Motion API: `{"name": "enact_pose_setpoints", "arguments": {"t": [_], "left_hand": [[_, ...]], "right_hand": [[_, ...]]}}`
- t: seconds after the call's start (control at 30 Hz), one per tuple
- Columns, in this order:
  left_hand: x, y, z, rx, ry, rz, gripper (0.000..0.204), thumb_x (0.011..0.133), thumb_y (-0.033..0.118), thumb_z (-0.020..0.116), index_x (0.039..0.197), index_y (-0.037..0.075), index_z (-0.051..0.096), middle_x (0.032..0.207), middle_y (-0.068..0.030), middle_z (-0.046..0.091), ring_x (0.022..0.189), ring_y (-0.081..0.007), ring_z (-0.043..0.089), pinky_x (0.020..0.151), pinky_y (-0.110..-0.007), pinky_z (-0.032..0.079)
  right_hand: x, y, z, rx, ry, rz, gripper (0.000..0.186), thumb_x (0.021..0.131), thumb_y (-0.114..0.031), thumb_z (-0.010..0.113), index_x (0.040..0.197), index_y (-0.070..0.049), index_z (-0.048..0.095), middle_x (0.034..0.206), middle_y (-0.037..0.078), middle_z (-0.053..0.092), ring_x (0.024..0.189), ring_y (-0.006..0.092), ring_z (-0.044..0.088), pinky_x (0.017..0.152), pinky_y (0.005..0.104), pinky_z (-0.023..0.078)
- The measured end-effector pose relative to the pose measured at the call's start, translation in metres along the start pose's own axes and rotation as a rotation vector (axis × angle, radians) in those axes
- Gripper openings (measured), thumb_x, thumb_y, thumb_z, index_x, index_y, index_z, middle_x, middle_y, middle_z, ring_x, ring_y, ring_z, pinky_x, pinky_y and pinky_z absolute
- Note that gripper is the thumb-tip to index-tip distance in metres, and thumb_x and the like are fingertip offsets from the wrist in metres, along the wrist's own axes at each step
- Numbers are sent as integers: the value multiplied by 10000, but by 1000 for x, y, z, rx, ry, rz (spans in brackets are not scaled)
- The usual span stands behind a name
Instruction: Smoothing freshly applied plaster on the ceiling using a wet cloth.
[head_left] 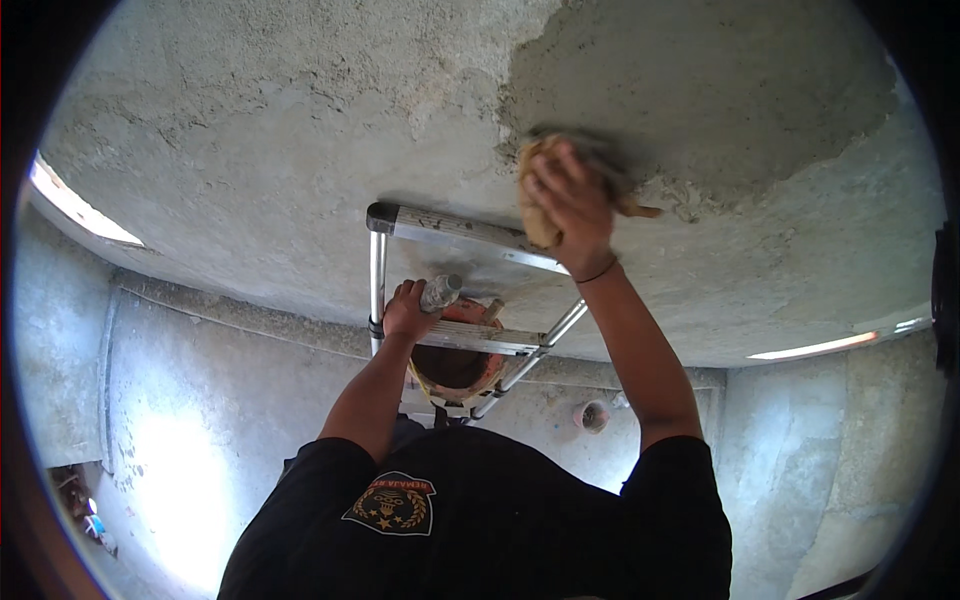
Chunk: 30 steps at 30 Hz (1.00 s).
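1. The right hand (575, 205), toward 1 o'clock in the view, has its grip clamped on a tan sponge-like pad (537, 220); motion blurs both.
2. That pad is against the grey plastered wall (250, 160), at the lower-left edge of a darker, damp-looking plaster patch (740, 80) that spreads toward 1 and 2 o'clock from the hand.
3. A brown stick-like piece (642, 211) juts out at the hand's 3 o'clock, too blurred to identify.
4. The left hand (408, 312), at 9 o'clock, curls over the left end of a ladder rung (490, 338); a plastic bottle (442, 292) points from it toward 2 o'clock. Whether that grip is clamped on bottle, rung or both, I cannot tell.
5. Below the rung, at 7 o'clock from the pad, is an orange-red bucket (499, 368) with dark contents.
6. A small pail (580, 416) sits on the floor, at the bucket's 4 o'clock.
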<state>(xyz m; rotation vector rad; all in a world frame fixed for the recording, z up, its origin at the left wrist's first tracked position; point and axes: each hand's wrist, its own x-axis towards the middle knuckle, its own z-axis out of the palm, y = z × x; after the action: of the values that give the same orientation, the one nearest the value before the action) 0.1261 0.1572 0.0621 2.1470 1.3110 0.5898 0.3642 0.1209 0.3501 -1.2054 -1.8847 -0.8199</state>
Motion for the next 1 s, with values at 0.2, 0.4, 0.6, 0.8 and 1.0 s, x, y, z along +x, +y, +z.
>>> {"name": "enact_pose_setpoints", "arguments": {"t": [0.2,0.4,0.6,0.8,1.0], "left_hand": [[-2,-11,-3,23,-7,-12,589,688,287,788,1219,141,581,1160,-91,594,1158,-312,577,935,-464,534],[-3,-3,-4,2,-16,-14,601,678,279,795,1221,130,583,1161,-94,595,1159,-317,574,938,-467,532],[-2,-3,0,4,-12,-17,582,675,272,795,1199,133,584,1147,-95,594,1156,-320,574,934,-470,532],[0,-9,-6,-2,0,-21,569,677,265,791,1190,140,579,1131,-97,594,1153,-321,574,934,-471,532],[3,-5,-3,9,-10,9,568,681,275,791,1191,137,582,1146,-95,594,1153,-318,576,937,-469,533]], "right_hand": [[0,-17,-20,187,-269,-48,210,858,-66,693,1056,-94,757,1256,55,693,1347,304,532,1079,499,433],[54,-3,-21,-74,219,10,219,841,-159,745,1049,-90,756,1258,61,693,1355,325,523,1082,522,423],[-12,-29,34,319,-249,-18,220,862,-101,676,1066,-65,749,1272,89,682,1342,315,539,1122,482,397],[34,-25,-11,136,98,-9,208,876,-98,655,1060,-80,750,1270,91,684,1353,353,522,1125,524,385],[37,-22,19,49,33,19,199,881,-102,654,1056,-85,749,1296,58,673,1361,358,510,1134,512,381]]}}
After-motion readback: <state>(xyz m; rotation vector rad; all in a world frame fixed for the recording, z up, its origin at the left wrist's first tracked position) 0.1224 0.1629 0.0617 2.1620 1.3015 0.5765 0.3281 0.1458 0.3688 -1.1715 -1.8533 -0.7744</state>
